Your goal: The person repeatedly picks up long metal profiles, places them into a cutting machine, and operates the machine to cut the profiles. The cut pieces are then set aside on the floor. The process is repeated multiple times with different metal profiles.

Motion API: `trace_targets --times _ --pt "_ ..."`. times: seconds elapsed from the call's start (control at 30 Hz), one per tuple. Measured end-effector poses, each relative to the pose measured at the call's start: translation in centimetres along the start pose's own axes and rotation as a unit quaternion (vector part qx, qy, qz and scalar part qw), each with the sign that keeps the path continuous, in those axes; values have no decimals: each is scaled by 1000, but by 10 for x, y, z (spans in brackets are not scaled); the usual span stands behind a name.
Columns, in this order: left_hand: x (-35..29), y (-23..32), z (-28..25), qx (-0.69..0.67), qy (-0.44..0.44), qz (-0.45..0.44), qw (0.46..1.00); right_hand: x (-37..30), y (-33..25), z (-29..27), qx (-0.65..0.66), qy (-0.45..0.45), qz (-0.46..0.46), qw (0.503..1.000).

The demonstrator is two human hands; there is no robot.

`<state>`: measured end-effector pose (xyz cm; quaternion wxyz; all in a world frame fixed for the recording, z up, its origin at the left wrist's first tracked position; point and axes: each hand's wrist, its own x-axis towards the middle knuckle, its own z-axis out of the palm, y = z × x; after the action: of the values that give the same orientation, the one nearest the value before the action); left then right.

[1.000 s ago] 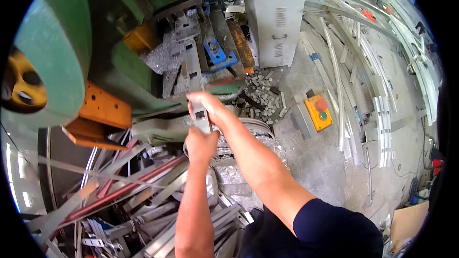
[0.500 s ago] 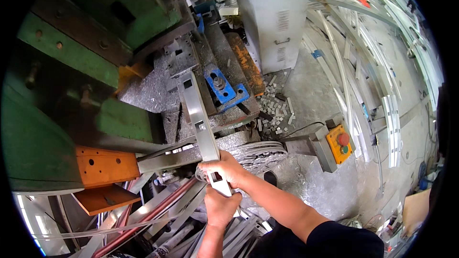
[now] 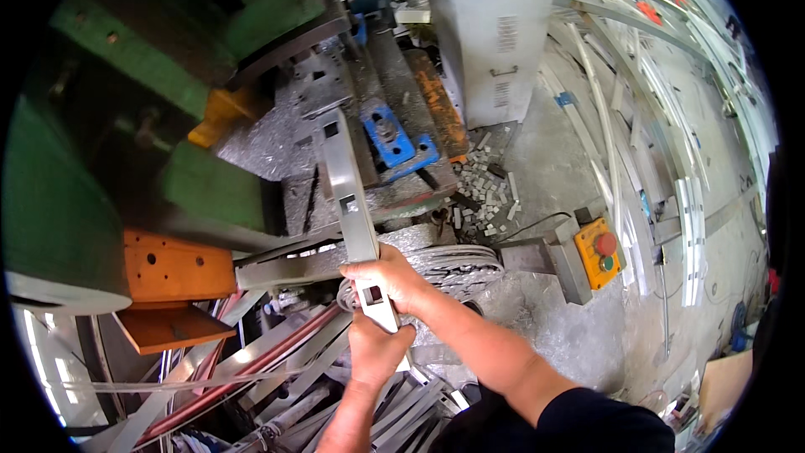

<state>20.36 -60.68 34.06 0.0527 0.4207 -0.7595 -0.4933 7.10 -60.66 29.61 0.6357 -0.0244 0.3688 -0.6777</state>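
A long silver rectangular metal tube [image 3: 356,231] with square holes cut in it runs from my hands toward the machine. Its far end meets a steel die block [image 3: 323,88] on the machine bed. My right hand [image 3: 392,278] is wrapped round the tube from the right side, its thumb across the top. Closer to me, my left hand [image 3: 377,346] grips the same tube near its near end. Both palms are hidden beneath or behind the metal.
Left stands a large green press [image 3: 214,193] with an orange bracket [image 3: 180,264]. Blue clamp plates [image 3: 388,136] sit right of the tube. Beyond are metal offcuts [image 3: 482,189], a grey cabinet [image 3: 499,50] and a yellow button box [image 3: 597,252]. Metal strips [image 3: 293,403] lie below.
The view has shifted a little, so the machine bed, tube and hands appear slightly higher. Both hands keep their hold on the tube.
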Motion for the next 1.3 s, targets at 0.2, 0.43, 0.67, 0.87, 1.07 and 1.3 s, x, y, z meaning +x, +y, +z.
trace_targets --times 0.2,0.43,0.67,0.87,1.07,1.3 --pt "8 18 8 13 53 -11 998 5 -10 5 -21 -4 -9 1000" --pt "14 -5 -2 29 41 12 999 24 -2 2 13 -19 -10 1000" --pt "-8 6 8 8 69 -7 998 5 13 2 3 2 -58 998" --pt "-28 -2 16 26 96 -7 995 -16 33 5 15 27 -53 998" --pt "-9 -5 12 -42 27 -6 999 -7 20 -1 16 17 -65 998" --pt "-6 -21 -3 -129 -68 -28 989 5 32 7 -151 55 -152 975"
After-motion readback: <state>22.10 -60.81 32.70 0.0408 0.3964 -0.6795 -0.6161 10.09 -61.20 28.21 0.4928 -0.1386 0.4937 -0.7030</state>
